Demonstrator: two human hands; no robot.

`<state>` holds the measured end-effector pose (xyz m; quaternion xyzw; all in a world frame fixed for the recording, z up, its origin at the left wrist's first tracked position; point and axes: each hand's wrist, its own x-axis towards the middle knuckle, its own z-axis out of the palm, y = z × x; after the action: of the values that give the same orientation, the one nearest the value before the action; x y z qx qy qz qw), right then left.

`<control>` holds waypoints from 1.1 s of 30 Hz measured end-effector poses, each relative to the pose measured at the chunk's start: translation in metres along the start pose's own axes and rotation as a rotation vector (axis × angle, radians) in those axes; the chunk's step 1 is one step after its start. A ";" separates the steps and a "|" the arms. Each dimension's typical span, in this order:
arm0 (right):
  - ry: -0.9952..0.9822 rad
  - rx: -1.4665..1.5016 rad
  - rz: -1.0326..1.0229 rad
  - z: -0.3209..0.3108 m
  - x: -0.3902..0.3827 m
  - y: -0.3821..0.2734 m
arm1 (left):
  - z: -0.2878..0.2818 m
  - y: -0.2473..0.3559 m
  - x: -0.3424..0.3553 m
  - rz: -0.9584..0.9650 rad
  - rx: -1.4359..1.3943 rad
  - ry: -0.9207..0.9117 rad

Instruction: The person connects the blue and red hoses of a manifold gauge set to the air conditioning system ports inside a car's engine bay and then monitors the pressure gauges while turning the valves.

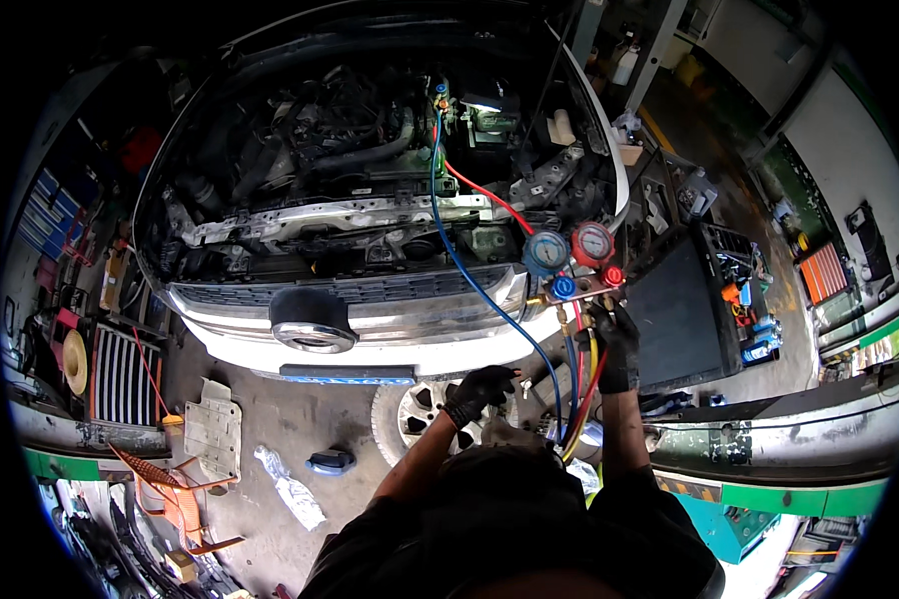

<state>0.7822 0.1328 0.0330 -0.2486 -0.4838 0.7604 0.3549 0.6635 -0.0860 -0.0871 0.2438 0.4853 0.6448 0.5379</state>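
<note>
My right hand (pixel 616 346), in a black glove, grips a manifold gauge set (pixel 584 285) from below, among its fittings and yellow and red hoses. The set has blue and red round dials and knobs. Blue (pixel 474 285) and red (pixel 484 190) hoses run from it into the open engine bay (pixel 340 130), to small couplers (pixel 441 97). My left hand (pixel 481 391), also black-gloved with bare fingertips showing, is raised left of the hanging hoses with nothing visible in it, its fingers loosely bent and apart, over a loose wheel (pixel 390 424) below the bumper.
The white car's front bumper (pixel 230 339) spans the middle. At the right stands a dark cart (pixel 669 329) with tools. At the left are an orange chair (pixel 175 499), striped panel (pixel 120 374), cardboard (pixel 210 429) and crumpled plastic (pixel 288 489); a post (pixel 659 50) stands at upper right.
</note>
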 end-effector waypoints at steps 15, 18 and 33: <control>-0.089 0.245 0.188 0.051 0.165 0.063 | 0.040 0.089 0.121 0.047 0.040 0.299; -0.120 0.246 0.183 0.050 0.183 0.068 | 0.047 0.098 0.128 0.070 -0.009 0.296; -0.162 0.272 0.176 0.049 0.187 0.067 | 0.066 0.078 0.115 0.128 0.119 0.477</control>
<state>0.6105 0.2323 -0.0148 -0.1778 -0.3798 0.8645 0.2771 0.6482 0.0490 -0.0149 0.1463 0.6189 0.6872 0.3511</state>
